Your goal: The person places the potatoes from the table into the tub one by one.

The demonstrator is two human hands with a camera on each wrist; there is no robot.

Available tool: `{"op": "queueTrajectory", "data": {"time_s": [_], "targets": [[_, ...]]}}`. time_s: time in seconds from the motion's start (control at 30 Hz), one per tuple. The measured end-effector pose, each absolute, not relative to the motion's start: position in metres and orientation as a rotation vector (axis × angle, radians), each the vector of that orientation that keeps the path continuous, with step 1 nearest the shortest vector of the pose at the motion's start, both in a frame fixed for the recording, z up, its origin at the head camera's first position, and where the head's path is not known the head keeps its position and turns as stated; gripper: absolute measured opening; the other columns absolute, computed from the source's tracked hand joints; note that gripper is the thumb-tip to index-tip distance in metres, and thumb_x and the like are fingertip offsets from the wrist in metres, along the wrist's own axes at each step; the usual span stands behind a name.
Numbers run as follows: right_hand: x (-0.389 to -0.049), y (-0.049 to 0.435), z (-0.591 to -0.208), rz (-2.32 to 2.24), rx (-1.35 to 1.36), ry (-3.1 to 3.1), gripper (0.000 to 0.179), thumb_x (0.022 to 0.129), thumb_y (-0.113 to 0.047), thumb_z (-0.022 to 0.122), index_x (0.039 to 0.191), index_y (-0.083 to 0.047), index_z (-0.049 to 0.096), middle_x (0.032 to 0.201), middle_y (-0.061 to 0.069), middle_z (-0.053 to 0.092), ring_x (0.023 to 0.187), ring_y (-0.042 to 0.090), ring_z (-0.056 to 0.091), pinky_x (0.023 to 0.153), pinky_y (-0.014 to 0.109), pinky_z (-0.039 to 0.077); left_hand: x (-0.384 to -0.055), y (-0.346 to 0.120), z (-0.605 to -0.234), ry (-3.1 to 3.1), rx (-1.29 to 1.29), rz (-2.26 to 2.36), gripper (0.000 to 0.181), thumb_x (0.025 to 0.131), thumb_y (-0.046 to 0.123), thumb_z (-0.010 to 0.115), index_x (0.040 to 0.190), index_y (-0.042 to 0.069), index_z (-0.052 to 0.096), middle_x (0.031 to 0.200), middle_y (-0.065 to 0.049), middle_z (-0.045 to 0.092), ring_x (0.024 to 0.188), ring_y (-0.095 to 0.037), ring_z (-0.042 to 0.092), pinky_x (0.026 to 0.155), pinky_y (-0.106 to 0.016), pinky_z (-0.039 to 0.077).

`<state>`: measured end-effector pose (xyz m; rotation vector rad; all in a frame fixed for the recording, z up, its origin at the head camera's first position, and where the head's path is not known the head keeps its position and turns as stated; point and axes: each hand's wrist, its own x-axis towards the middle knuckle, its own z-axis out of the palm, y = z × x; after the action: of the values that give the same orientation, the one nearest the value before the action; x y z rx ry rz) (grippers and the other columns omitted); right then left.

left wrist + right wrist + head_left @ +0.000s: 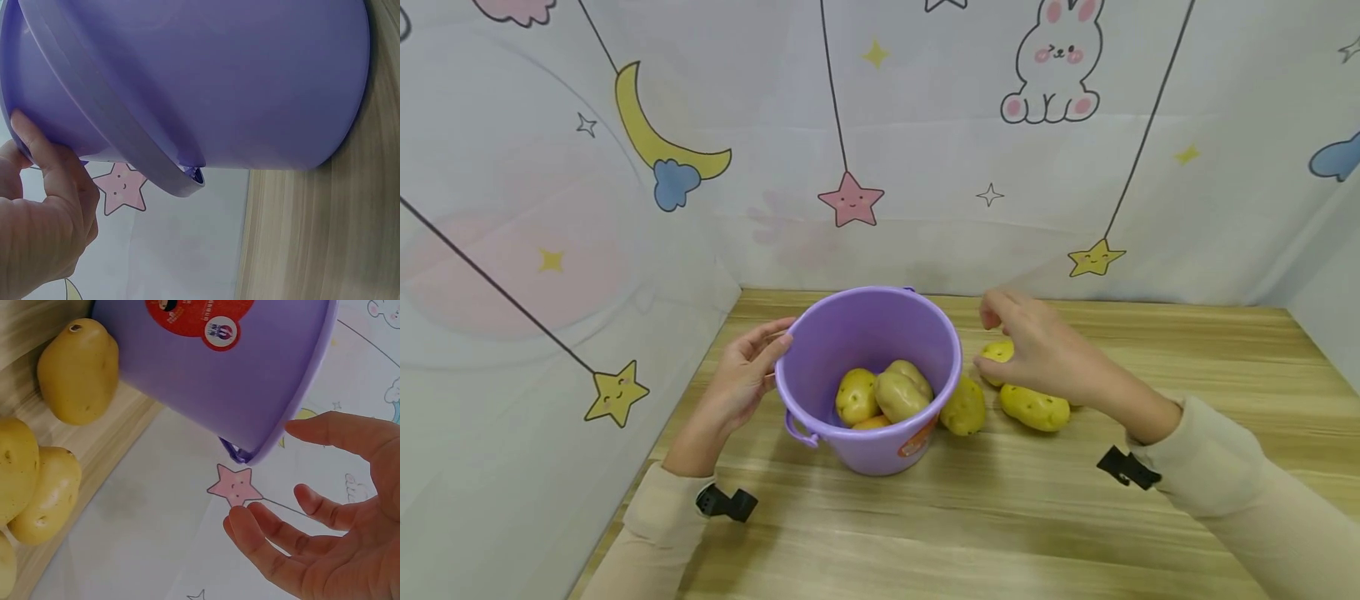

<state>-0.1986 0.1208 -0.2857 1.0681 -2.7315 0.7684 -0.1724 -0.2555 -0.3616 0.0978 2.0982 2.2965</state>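
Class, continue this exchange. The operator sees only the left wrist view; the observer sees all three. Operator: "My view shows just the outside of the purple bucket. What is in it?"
Observer: At least two yellow potatoes lie inside the bucket.
Operator: Is the right hand holding anything?
Observer: No, it is empty, with thumb and fingers apart.
Operator: What else is on the table?
Observer: In the head view, loose potatoes lie to the right of the bucket.

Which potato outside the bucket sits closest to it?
The potato just right of the purple bucket in the head view; the other loose potatoes lie farther right, near the right hand.
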Motion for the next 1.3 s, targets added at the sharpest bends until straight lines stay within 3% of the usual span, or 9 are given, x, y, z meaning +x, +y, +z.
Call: {"op": "queueTrajectory", "data": {"time_s": [0.4, 0.63, 0.9, 1.13, 1.3], "targets": [[-0.205, 0.122, -0.319, 0.798, 1.049, -2.794, 0.046, 0.081, -0.02, 0.083, 0.116, 0.002, 0.061, 0.114, 0.018, 0.063, 0.105, 0.037, 0.059, 0.087, 0.052, 0.054, -0.173, -0.255, -0.362, 2.106, 0.103, 2.287, 0.045, 0.104, 0.017, 0.055, 0.143, -0.003, 0.045, 0.115, -0.005, 0.06, 0.093, -0.015, 0.067, 0.078, -0.025, 0.06], [-0.209, 0.118, -0.342, 0.776, 1.056, -2.878, 0.053, 0.081, -0.022, 0.084, 0.122, 0.002, 0.062, 0.116, 0.017, 0.063, 0.109, 0.037, 0.06, 0.09, 0.053, 0.054, -0.173, -0.255, -0.362, 2.105, 0.105, 2.293, 0.044, 0.105, 0.016, 0.055, 0.143, -0.003, 0.045, 0.114, -0.004, 0.061, 0.09, -0.013, 0.067, 0.075, -0.023, 0.06], [-0.21, 0.111, -0.363, 0.739, 1.051, -2.941, 0.062, 0.078, -0.028, 0.086, 0.125, 0.004, 0.061, 0.104, 0.014, 0.058, 0.079, 0.022, 0.051, 0.065, 0.034, 0.049, -0.172, -0.254, -0.362, 2.101, 0.102, 2.296, 0.043, 0.105, 0.016, 0.055, 0.142, -0.003, 0.046, 0.113, -0.004, 0.061, 0.09, -0.013, 0.067, 0.075, -0.023, 0.059], [-0.211, 0.108, -0.375, 0.738, 1.064, -2.953, 0.07, 0.079, -0.028, 0.086, 0.13, 0.008, 0.057, 0.114, 0.02, 0.059, 0.096, 0.029, 0.059, 0.082, 0.045, 0.056, -0.172, -0.254, -0.361, 2.094, 0.104, 2.3, 0.044, 0.105, 0.016, 0.055, 0.143, -0.003, 0.046, 0.114, -0.005, 0.06, 0.091, -0.013, 0.067, 0.075, -0.023, 0.059], [-0.212, 0.107, -0.385, 0.736, 1.056, -2.966, 0.075, 0.078, -0.032, 0.087, 0.134, 0.008, 0.055, 0.114, 0.018, 0.059, 0.099, 0.031, 0.06, 0.084, 0.047, 0.056, -0.172, -0.254, -0.362, 2.103, 0.099, 2.296, 0.044, 0.105, 0.016, 0.054, 0.143, -0.003, 0.045, 0.114, -0.005, 0.06, 0.092, -0.013, 0.066, 0.076, -0.023, 0.059]]}}
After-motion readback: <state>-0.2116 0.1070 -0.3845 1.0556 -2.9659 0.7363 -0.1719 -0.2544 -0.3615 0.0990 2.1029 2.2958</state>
